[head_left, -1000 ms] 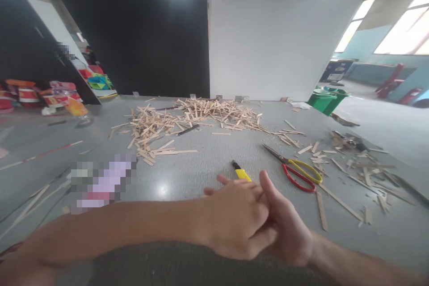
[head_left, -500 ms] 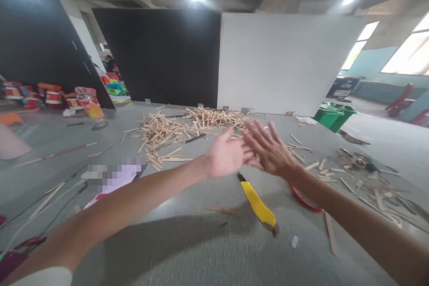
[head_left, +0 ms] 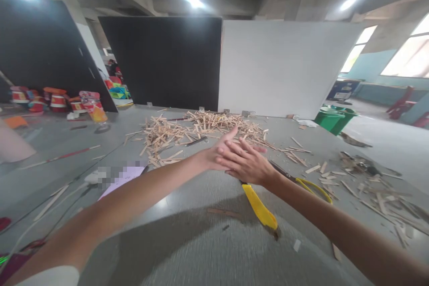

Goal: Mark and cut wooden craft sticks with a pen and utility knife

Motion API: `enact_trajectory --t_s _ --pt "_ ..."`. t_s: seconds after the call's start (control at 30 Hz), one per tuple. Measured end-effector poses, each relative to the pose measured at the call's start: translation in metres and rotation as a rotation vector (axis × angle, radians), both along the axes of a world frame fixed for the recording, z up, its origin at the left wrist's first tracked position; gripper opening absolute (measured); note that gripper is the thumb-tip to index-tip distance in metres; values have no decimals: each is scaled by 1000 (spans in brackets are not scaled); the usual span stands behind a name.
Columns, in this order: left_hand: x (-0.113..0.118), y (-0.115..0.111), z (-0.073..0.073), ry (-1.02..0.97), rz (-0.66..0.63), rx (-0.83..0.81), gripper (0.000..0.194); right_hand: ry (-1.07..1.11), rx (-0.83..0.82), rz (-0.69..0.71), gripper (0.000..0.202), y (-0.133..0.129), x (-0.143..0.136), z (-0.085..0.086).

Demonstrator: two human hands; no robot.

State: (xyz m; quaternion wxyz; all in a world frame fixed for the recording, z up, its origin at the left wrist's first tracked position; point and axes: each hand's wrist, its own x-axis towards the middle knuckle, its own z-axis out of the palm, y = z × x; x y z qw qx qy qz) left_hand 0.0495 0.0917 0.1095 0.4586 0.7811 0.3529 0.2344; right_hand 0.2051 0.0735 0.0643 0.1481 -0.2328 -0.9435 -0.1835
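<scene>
Above the grey table (head_left: 187, 232), my left hand (head_left: 217, 154) and my right hand (head_left: 248, 163) meet palm to palm. The right hand lies over the left one, its fingers spread and nothing visible in it. Of the left hand, the thumb points up and most fingers are hidden behind the right. Just below them a yellow-handled tool (head_left: 259, 208) lies on the table, its dark end partly covered by my right hand. Scissors with yellow loops (head_left: 313, 190) rest beside my right forearm. Behind the hands spreads a pile of thin wooden strips (head_left: 167, 134).
Purple paper (head_left: 125, 178) and a white cable lie at the left. A plastic bottle (head_left: 95, 109) stands near red-and-white cups (head_left: 57, 99). Wood scraps (head_left: 378, 192) cover the right side. Green bins (head_left: 331, 118) stand past the table's edge; black and white panels rise behind.
The two hands have come together, my right hand moving left and slightly down over my left. The scissors' yellow loops now show beside the right forearm; a red curve showed there before.
</scene>
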Motion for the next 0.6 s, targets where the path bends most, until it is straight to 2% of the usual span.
enact_trajectory --t_s 0.07,0.1,0.17,0.2,0.27,0.33,0.4,0.47,0.53,0.6 --pt "-11 -2 9 -57 -87 -35 77 34 -3 -131 68 7 23 3" --pt "-19 -1 14 -88 -125 -53 81 65 -1 -202 69 11 37 5" --pt "-40 1 23 -108 -172 -68 82 161 -28 -555 67 18 68 10" --pt "-50 2 25 -87 -186 -79 81 179 -61 -635 67 20 82 11" --pt "-68 0 22 -7 -184 -88 76 184 -145 -697 68 17 102 9" --pt "-76 -11 9 121 -179 -80 60 213 -208 -712 71 3 108 2" --pt "-75 -30 -11 265 -176 -35 31 230 -260 -656 74 -21 97 -6" --pt "-69 -53 -32 372 -144 57 13 223 -397 -549 53 -51 76 -12" --pt "-62 -75 -48 439 -100 151 11 188 -475 -565 27 -79 55 -13" --pt "-57 -91 -57 473 -97 222 9 117 -626 -620 19 -99 41 -12"
